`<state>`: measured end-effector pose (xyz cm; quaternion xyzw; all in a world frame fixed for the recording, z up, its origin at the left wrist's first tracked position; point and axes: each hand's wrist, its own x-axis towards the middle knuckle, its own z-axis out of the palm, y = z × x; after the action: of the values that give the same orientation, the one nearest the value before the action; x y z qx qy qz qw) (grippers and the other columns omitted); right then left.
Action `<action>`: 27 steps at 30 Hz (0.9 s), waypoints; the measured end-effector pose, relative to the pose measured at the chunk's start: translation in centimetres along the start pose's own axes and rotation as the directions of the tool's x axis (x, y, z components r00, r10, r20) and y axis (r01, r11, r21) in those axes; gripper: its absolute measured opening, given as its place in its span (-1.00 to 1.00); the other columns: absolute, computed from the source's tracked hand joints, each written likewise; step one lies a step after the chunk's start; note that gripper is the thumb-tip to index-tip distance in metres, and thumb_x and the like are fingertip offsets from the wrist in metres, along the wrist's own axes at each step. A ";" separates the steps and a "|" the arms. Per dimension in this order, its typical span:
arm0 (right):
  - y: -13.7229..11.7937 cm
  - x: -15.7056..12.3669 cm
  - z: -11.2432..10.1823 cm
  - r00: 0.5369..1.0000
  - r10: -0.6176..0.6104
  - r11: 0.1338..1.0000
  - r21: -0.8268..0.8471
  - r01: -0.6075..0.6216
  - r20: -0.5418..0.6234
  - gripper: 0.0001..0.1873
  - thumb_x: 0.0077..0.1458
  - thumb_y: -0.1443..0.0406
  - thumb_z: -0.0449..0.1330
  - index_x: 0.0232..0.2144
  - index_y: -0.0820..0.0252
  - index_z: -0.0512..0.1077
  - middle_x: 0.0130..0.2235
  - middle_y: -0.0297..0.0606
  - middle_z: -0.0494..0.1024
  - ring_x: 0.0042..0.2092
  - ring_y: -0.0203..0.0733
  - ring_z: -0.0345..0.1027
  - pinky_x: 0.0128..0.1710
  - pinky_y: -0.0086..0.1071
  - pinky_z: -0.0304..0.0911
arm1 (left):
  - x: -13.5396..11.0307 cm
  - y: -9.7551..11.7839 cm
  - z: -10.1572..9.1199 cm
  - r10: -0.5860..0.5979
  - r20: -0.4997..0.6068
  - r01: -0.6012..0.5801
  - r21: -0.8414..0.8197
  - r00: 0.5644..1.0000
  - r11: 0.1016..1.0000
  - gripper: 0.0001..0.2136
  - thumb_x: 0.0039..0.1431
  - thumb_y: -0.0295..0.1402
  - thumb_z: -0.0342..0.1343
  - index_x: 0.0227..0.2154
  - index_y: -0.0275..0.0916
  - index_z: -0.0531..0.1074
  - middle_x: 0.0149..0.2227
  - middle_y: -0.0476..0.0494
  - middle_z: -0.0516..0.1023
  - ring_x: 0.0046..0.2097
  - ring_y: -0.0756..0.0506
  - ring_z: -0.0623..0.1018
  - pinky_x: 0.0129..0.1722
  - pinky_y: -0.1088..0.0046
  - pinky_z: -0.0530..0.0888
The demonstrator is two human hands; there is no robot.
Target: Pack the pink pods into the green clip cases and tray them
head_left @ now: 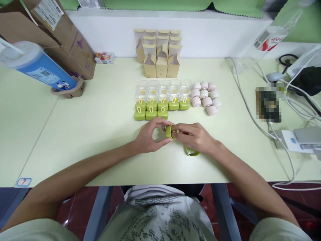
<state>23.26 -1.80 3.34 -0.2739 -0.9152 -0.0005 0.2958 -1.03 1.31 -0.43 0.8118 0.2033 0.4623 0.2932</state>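
My left hand [146, 138] pinches the left edge of a green hollow shell [168, 132] between thumb and fingertips, a little above the table. From the other side, my right hand [199, 136] grips the shell, its fingertips reaching into the opening. Under my right hand lies another green open shell [192, 152], partly covered by it. Just beyond my hands stand several small green cases [151, 114] with pale yellow loops, in two rows. Clear plastic pieces [164, 85] line up behind them. Several pale pink rounded cases [207, 101] are grouped to the right.
Small open cardboard boxes [162, 67] stand against the wall. At left are a large carton [75, 43] and a blue cylinder [47, 72] in a brown holder. Cables [242, 90], a plastic bottle [269, 40] and a grey-white device [298, 139] occupy the right side.
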 end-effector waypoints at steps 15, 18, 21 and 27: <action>-0.1 0.5 0.3 0.982 0.057 0.985 0.173 -0.026 -0.179 -0.71 0.44 0.41 0.22 -0.34 0.14 0.63 -0.16 -0.19 0.77 -0.25 -0.24 0.65 -0.35 -0.40 0.50 | -0.4 -0.4 0.4 -0.061 -0.034 0.056 -0.134 0.998 0.989 -0.50 0.22 -0.21 0.50 0.03 -0.12 0.31 0.09 -0.35 0.72 0.02 -0.17 0.74 0.03 0.21 0.69; -0.3 0.4 0.6 0.986 0.076 0.990 0.133 -0.056 -0.147 -0.69 0.46 0.41 0.19 -0.35 0.16 0.64 -0.17 -0.19 0.77 -0.28 -0.24 0.65 -0.37 -0.39 0.50 | -0.5 -0.5 0.4 -0.041 -0.030 0.036 -0.141 0.999 0.989 -0.51 0.24 -0.19 0.48 0.02 -0.11 0.29 0.09 -0.36 0.72 0.02 -0.16 0.74 0.03 0.19 0.70; -0.2 0.3 0.4 0.988 0.124 0.986 0.125 -0.113 -0.088 -0.68 0.49 0.35 0.17 -0.30 0.13 0.67 -0.15 -0.22 0.79 -0.27 -0.23 0.66 -0.37 -0.38 0.51 | -0.5 -0.5 0.4 -0.054 -0.033 0.049 -0.125 0.998 0.991 -0.53 0.27 -0.17 0.46 0.02 -0.11 0.29 0.10 -0.37 0.71 0.06 -0.18 0.74 0.03 0.19 0.70; -0.5 0.9 -0.7 0.872 0.441 0.858 0.384 -0.341 -0.212 -0.83 0.43 0.21 0.29 -0.11 0.06 0.69 -0.05 -0.13 0.75 -0.21 -0.14 0.65 -0.32 -0.29 0.58 | -0.3 -0.4 0.4 -0.040 -0.099 0.036 -0.041 0.994 0.998 -0.55 0.29 -0.29 0.44 0.09 -0.10 0.33 0.12 -0.34 0.68 0.17 -0.24 0.70 0.13 0.08 0.67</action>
<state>22.83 -1.87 4.49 -0.3986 -0.7717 0.1751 0.4637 -0.81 1.28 -1.05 0.7776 0.2242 0.5006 0.3075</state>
